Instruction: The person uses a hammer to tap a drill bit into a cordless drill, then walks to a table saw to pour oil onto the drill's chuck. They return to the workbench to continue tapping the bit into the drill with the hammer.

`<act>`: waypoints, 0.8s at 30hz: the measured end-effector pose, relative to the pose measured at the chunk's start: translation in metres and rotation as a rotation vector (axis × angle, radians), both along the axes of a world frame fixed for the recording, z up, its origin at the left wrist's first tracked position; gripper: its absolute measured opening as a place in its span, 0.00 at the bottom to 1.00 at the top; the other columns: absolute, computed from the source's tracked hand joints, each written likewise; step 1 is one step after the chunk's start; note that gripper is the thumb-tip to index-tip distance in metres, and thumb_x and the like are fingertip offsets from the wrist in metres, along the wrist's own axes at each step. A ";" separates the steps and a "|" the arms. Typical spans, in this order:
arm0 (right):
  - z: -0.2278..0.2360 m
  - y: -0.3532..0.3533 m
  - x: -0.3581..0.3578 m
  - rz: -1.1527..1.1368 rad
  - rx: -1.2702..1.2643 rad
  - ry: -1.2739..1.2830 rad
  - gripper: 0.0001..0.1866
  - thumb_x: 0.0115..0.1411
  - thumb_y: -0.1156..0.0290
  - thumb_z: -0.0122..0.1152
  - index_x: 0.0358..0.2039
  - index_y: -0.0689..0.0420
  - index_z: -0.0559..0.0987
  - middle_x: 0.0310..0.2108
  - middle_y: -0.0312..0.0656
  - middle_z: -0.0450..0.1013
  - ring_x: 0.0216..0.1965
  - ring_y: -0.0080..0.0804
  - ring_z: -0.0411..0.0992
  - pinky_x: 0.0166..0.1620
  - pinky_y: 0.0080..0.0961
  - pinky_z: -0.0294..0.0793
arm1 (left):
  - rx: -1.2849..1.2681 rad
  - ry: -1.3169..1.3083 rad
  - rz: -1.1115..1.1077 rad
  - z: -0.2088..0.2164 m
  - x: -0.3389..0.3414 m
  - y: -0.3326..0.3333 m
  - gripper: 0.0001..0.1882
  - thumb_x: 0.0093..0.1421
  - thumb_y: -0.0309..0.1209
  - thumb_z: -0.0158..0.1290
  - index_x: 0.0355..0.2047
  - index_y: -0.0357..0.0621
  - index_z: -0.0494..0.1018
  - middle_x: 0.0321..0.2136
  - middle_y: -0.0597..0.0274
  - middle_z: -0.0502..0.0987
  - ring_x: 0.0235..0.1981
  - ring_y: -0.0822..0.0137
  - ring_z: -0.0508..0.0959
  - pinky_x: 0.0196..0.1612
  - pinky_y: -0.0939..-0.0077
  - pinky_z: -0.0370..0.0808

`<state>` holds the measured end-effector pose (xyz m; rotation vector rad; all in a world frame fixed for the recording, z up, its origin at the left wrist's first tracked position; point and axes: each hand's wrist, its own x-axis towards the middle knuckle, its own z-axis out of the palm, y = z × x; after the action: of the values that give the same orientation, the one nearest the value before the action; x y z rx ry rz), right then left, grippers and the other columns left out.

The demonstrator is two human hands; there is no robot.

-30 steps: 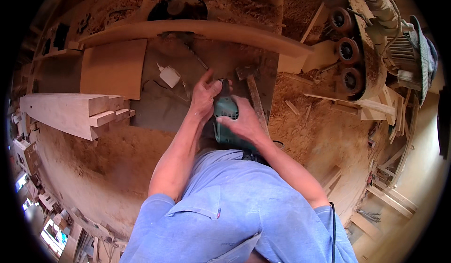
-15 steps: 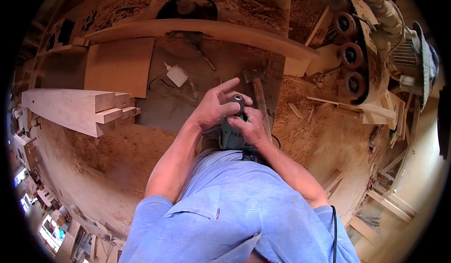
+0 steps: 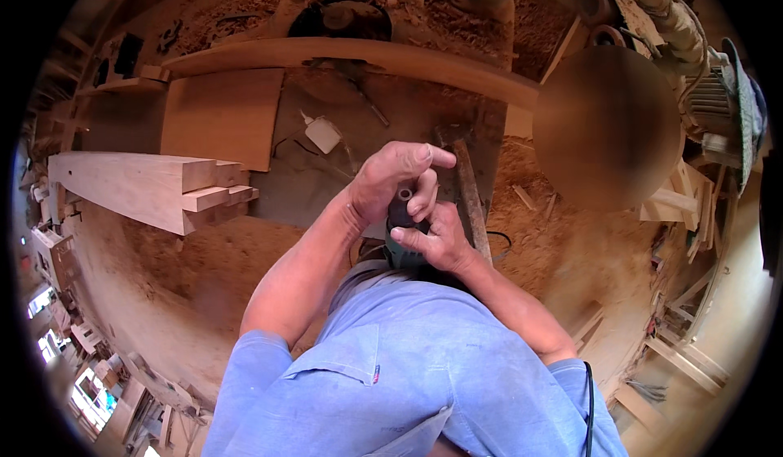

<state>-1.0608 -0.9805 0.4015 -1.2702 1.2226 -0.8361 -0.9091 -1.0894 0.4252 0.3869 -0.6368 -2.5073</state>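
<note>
A power drill [image 3: 398,253] with a teal body and a black chuck [image 3: 400,212] stands chuck up against the front of my blue shirt. Its lower part is hidden. My left hand [image 3: 391,175] curls round the chuck from the left, the index finger reaching out to the right above it. On the other side my right hand [image 3: 440,237] closes on the drill just below the chuck, thumb across the front. Beyond my hands, a hammer with a wooden handle [image 3: 471,192] lies on the grey worktop [image 3: 306,184]; its head is partly hidden behind my left fingers.
A white squeeze bottle [image 3: 323,135] lies on the worktop near a thin metal rod [image 3: 375,108]. Tenoned timbers [image 3: 122,184] jut in from the left beside a wooden panel [image 3: 220,118]. A long curved board [image 3: 351,53] crosses behind. A brown blurred disc covers part of the machine at right.
My left hand has turned and curled further over the chuck, its index finger swinging to the right. My right hand stays on the drill. The view has shifted slightly.
</note>
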 end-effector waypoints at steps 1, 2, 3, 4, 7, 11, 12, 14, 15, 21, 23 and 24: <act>0.004 -0.003 -0.001 0.010 0.063 0.001 0.19 0.52 0.62 0.75 0.38 0.63 0.81 0.33 0.50 0.81 0.35 0.45 0.80 0.41 0.36 0.77 | 0.010 -0.135 0.032 0.005 -0.001 0.000 0.22 0.72 0.39 0.54 0.55 0.32 0.75 0.16 0.59 0.73 0.20 0.67 0.74 0.29 0.72 0.73; 0.006 -0.004 -0.002 0.021 0.125 0.002 0.19 0.52 0.63 0.75 0.37 0.63 0.81 0.33 0.50 0.81 0.36 0.46 0.80 0.41 0.36 0.77 | -0.047 -0.306 0.165 0.011 -0.006 0.003 0.22 0.71 0.40 0.55 0.54 0.31 0.75 0.17 0.60 0.73 0.20 0.69 0.74 0.29 0.73 0.73; 0.004 -0.005 0.001 -0.017 0.068 -0.005 0.19 0.51 0.63 0.75 0.37 0.63 0.82 0.33 0.50 0.81 0.36 0.46 0.80 0.41 0.36 0.77 | -0.108 -0.476 0.293 0.018 -0.013 0.011 0.22 0.71 0.40 0.56 0.54 0.30 0.75 0.19 0.61 0.74 0.20 0.70 0.73 0.28 0.74 0.73; 0.000 -0.004 0.007 -0.064 0.015 -0.012 0.18 0.51 0.63 0.75 0.37 0.62 0.82 0.34 0.50 0.81 0.36 0.46 0.80 0.41 0.36 0.77 | -0.170 -0.644 0.414 0.022 -0.017 0.018 0.23 0.70 0.40 0.57 0.53 0.30 0.75 0.20 0.62 0.75 0.20 0.72 0.73 0.28 0.75 0.73; -0.001 -0.002 0.010 -0.042 -0.047 -0.038 0.17 0.50 0.64 0.75 0.37 0.61 0.83 0.34 0.50 0.81 0.36 0.45 0.80 0.42 0.35 0.78 | -0.241 -0.538 0.277 0.022 -0.006 0.022 0.20 0.71 0.37 0.54 0.53 0.31 0.76 0.16 0.63 0.70 0.15 0.72 0.69 0.22 0.72 0.70; 0.009 -0.002 0.015 -0.020 0.061 -0.193 0.14 0.51 0.67 0.73 0.34 0.61 0.83 0.33 0.50 0.81 0.36 0.42 0.81 0.42 0.34 0.77 | -0.103 -0.040 -0.088 0.003 0.012 -0.008 0.17 0.72 0.36 0.52 0.50 0.35 0.78 0.11 0.65 0.63 0.10 0.72 0.63 0.17 0.72 0.65; 0.009 -0.003 0.015 -0.036 0.123 -0.262 0.13 0.51 0.67 0.73 0.34 0.62 0.83 0.33 0.50 0.81 0.36 0.41 0.81 0.42 0.34 0.77 | -0.059 0.062 -0.167 0.004 0.010 -0.014 0.17 0.72 0.37 0.53 0.50 0.35 0.78 0.11 0.66 0.62 0.10 0.72 0.63 0.17 0.72 0.65; 0.004 -0.002 0.011 -0.031 0.137 -0.199 0.13 0.50 0.67 0.73 0.32 0.61 0.83 0.33 0.49 0.81 0.36 0.38 0.81 0.42 0.33 0.77 | -0.064 -0.128 -0.085 0.017 0.003 -0.010 0.15 0.72 0.37 0.54 0.47 0.37 0.79 0.11 0.68 0.61 0.10 0.73 0.62 0.16 0.73 0.64; 0.002 -0.001 0.010 -0.032 0.149 -0.166 0.13 0.50 0.67 0.73 0.32 0.61 0.83 0.33 0.48 0.81 0.36 0.37 0.81 0.42 0.33 0.77 | -0.080 -0.235 -0.039 0.026 -0.003 -0.006 0.14 0.72 0.36 0.54 0.46 0.36 0.79 0.12 0.68 0.61 0.10 0.73 0.62 0.16 0.73 0.63; 0.029 0.019 0.034 -0.343 0.075 0.080 0.15 0.42 0.72 0.78 0.31 0.59 0.82 0.31 0.42 0.82 0.36 0.32 0.81 0.40 0.30 0.80 | -0.253 -0.398 0.098 0.044 -0.020 0.035 0.13 0.69 0.32 0.56 0.43 0.31 0.77 0.18 0.63 0.73 0.13 0.74 0.70 0.19 0.77 0.66; 0.046 0.020 0.027 -0.331 0.066 -0.014 0.15 0.42 0.73 0.77 0.31 0.58 0.82 0.31 0.40 0.82 0.35 0.30 0.81 0.40 0.29 0.80 | -0.193 -0.121 -0.134 0.040 -0.015 0.024 0.12 0.68 0.31 0.56 0.44 0.32 0.78 0.19 0.62 0.73 0.13 0.73 0.70 0.19 0.77 0.67; 0.056 0.023 0.024 -0.336 0.078 -0.050 0.14 0.42 0.74 0.76 0.30 0.58 0.82 0.30 0.40 0.82 0.34 0.29 0.80 0.40 0.28 0.80 | -0.152 0.027 -0.258 0.037 -0.014 0.022 0.12 0.68 0.30 0.56 0.45 0.33 0.78 0.19 0.61 0.74 0.13 0.72 0.71 0.20 0.77 0.67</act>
<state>-1.0369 -0.9576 0.4572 -0.9884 1.4366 -1.0429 -0.9229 -1.0673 0.4622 0.2264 -0.9113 -2.6765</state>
